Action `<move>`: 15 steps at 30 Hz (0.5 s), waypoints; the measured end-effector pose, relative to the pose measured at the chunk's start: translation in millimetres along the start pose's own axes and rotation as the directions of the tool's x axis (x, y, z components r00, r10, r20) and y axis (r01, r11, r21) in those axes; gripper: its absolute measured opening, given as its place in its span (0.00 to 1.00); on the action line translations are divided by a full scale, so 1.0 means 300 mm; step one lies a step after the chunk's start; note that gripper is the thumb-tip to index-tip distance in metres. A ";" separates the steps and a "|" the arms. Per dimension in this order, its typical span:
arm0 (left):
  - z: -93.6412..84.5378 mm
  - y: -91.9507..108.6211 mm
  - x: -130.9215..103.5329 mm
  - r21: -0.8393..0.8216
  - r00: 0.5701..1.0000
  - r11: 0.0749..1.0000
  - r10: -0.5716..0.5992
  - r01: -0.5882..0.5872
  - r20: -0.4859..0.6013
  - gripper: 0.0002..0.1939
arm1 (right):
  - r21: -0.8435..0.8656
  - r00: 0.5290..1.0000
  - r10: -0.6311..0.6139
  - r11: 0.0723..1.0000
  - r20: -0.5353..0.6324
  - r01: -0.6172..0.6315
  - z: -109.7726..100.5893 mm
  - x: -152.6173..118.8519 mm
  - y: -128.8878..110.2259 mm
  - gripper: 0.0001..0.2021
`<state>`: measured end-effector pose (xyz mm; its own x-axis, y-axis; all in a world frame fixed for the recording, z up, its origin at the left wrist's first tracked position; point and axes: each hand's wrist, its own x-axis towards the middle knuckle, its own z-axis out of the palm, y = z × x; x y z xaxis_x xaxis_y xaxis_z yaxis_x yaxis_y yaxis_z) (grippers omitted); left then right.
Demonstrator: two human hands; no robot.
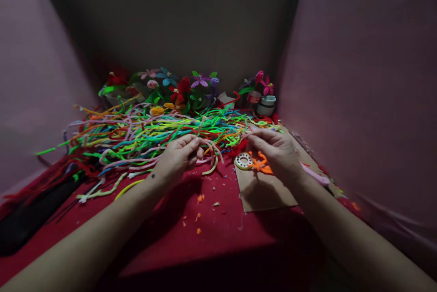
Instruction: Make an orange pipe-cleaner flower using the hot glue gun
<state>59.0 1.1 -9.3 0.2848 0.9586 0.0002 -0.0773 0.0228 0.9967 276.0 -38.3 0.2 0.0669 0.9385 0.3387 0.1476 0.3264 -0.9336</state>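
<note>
My left hand (184, 153) is closed in a pinch in front of the pile of coloured pipe cleaners (153, 128); a thin stem seems to rise from its fingertips, too small to make out. To its right my right hand (273, 146) also pinches, thumb against forefinger, over the brown cardboard (264, 192); what it holds is too small to tell. Under its fingers lie a round cream disc with a ring of holes (243, 161) and an orange fuzzy piece (260, 164). The two hands are apart.
Fuzzy flowers (177, 89) stand along the back wall, with a lidded jar (266, 105) at the back right. A pink handle (316, 174) lies right of the cardboard. Orange scraps (200, 198) dot the red cloth (205, 246). A black item (37, 214) lies at left.
</note>
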 end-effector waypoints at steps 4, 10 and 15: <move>0.018 -0.011 -0.021 0.073 0.999 0.996 -0.041 0.042 -0.016 0.11 | -0.215 0.999 -0.008 0.977 -0.036 0.000 -0.138 0.007 0.017 0.08; 0.027 -0.025 -0.035 0.121 0.995 0.988 -0.095 0.094 0.002 0.12 | -0.733 0.974 -0.100 0.645 0.202 0.218 -0.245 0.017 0.085 0.07; 0.036 -0.035 -0.044 0.118 0.993 0.987 -0.113 0.108 0.041 0.12 | -0.813 0.899 -0.024 0.418 0.437 0.406 -0.270 0.052 0.156 0.10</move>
<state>66.2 -14.9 -18.7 0.3306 0.9374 -0.1092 0.0671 0.0920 0.9935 364.0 -17.7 -28.8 -0.3746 0.8852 0.2758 0.8908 0.4261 -0.1579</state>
